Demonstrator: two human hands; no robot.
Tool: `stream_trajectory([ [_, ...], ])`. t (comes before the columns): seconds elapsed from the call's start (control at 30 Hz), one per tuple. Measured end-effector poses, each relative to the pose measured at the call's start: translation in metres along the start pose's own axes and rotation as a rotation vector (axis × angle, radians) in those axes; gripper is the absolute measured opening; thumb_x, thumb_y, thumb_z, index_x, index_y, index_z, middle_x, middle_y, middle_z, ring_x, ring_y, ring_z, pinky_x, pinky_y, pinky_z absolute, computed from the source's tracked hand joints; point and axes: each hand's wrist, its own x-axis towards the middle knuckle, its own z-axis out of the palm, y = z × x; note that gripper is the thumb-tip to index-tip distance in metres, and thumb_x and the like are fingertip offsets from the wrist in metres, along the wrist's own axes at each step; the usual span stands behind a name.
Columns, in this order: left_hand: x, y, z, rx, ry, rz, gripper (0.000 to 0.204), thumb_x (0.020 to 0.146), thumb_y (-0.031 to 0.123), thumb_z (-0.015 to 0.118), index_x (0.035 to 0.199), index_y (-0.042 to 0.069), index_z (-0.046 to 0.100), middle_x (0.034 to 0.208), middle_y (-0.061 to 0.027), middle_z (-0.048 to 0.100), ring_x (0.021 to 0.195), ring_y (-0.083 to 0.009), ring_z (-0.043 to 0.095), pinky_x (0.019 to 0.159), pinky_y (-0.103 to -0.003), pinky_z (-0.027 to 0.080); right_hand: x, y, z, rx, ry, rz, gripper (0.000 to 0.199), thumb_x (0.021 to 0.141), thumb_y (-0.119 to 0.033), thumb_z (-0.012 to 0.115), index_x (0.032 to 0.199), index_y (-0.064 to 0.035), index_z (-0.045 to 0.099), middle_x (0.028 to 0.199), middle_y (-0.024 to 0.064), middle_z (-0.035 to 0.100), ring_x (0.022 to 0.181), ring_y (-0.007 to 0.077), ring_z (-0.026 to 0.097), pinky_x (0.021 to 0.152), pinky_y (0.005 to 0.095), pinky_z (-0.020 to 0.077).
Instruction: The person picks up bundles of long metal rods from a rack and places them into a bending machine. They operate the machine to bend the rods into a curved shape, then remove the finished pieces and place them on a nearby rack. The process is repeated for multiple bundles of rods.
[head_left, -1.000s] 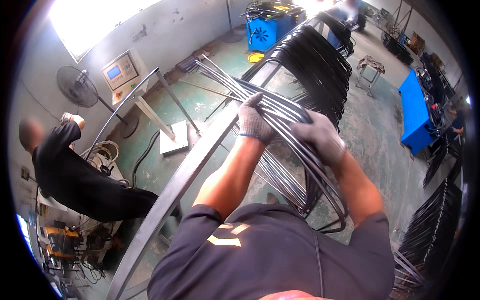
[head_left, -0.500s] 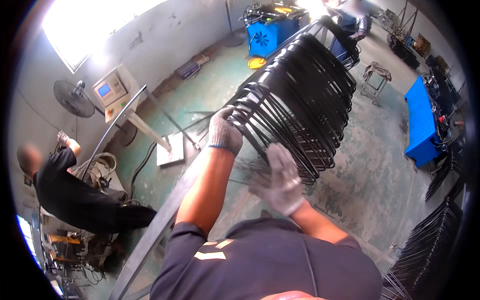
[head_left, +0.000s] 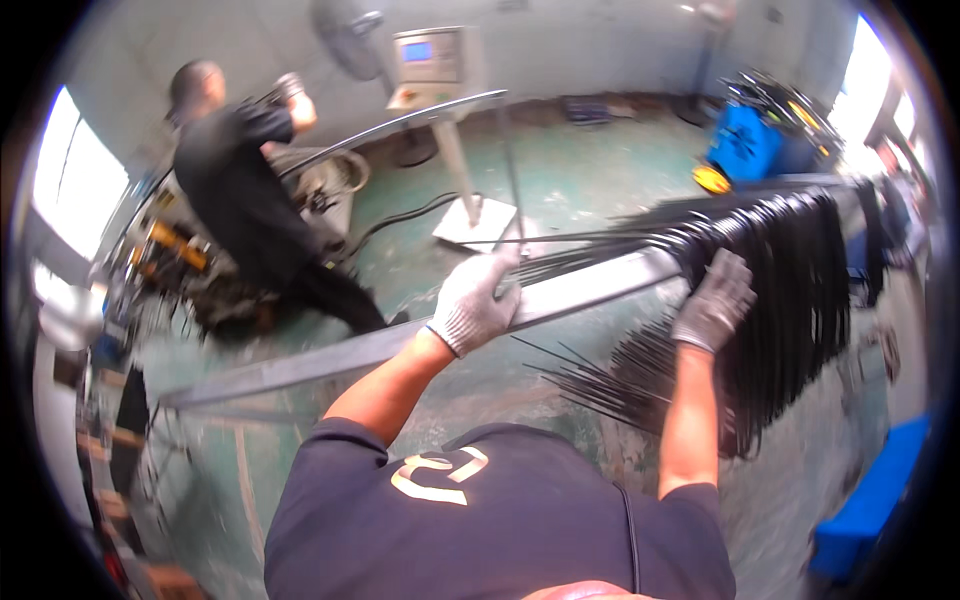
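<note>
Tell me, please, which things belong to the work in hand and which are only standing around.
With the work:
- left gloved hand, at the beam
- right gloved hand, at the rods
- dark bent rods, hanging over the beam
- metal beam

Apart from these hands:
- fan
- control box
- blue machine
- yellow thing on the floor

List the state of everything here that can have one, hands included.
Metal beam: loaded toward its right end
Black rods: bunched, hung on the beam
Left hand: gloved, open, at the beam
Right hand: gloved, open, at the rods
Panel screen: lit
Fan: blurred, spin unclear
</note>
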Motion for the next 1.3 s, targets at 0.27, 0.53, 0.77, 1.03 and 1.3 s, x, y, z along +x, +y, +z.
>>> stream_trajectory([
  [0.27, -0.101, -0.013, -0.08, 0.328, 0.062, -0.236, 0.012, 0.074, 0.012, 0.069, 0.082, 0.007, 0.061, 0.077, -0.011, 0.063, 0.071, -0.0315, 0.061, 0.065, -0.04, 0.048, 0.031, 0.038, 0.041, 0.043, 0.17, 0.006, 0.064, 0.085, -0.014, 0.05, 0.145, -0.0235, 0.029, 0.144, -0.0009, 0.037, 0.133, 0.0212, 0.035, 0.106, 0.0473, 0.0306],
  [0.53, -0.176, -0.014, -0.135, 0.411, 0.253, -0.243, 0.019, 0.075, 0.004, 0.067, 0.093, 0.003, 0.062, 0.1, -0.0138, 0.065, 0.102, -0.0339, 0.06, 0.096, -0.044, 0.044, 0.017, 0.038, 0.031, 0.076, 0.072, 0.042, 0.066, 0.08, -0.012, 0.056, 0.142, -0.0158, 0.034, 0.143, 0.0098, 0.039, 0.131, 0.0292, 0.038, 0.108, 0.0464, 0.0286],
  [0.77, -0.267, 0.024, -0.125, 0.081, 0.222, -0.453, 0.016, 0.072, 0.003, 0.068, 0.086, 0.006, 0.063, 0.092, -0.0112, 0.065, 0.087, -0.0301, 0.063, 0.079, -0.041, 0.05, -0.067, -0.122, -0.116, 0.986, 0.13, -0.387, 0.038, 0.084, -0.015, 0.063, 0.121, -0.0052, 0.058, 0.117, 0.0174, 0.06, 0.115, 0.032, 0.054, 0.1, 0.0396, 0.0391],
  [1.03, -0.468, 0.033, -0.184, 0.107, 0.143, -0.64, 0.016, 0.072, 0.006, 0.067, 0.087, 0.005, 0.064, 0.087, -0.011, 0.064, 0.082, -0.0289, 0.062, 0.073, -0.038, 0.05, -0.155, -0.326, -0.246, 0.824, -0.321, -0.961, 0.042, 0.087, -0.046, 0.059, 0.106, -0.009, 0.063, 0.097, 0.0131, 0.065, 0.093, 0.0326, 0.06, 0.082, 0.0419, 0.0463],
  [1.3, -0.628, 0.029, -0.252, -0.097, 0.651, -1.714, 0.018, 0.082, 0.016, 0.06, 0.092, 0.003, 0.066, 0.086, -0.0138, 0.067, 0.079, -0.0259, 0.065, 0.071, -0.034, 0.05, -0.205, -0.393, -0.3, 0.709, -0.306, -0.891, 0.042, 0.09, -0.047, 0.054, 0.096, -0.0072, 0.064, 0.094, 0.0151, 0.065, 0.093, 0.0347, 0.058, 0.082, 0.0441, 0.0438],
])
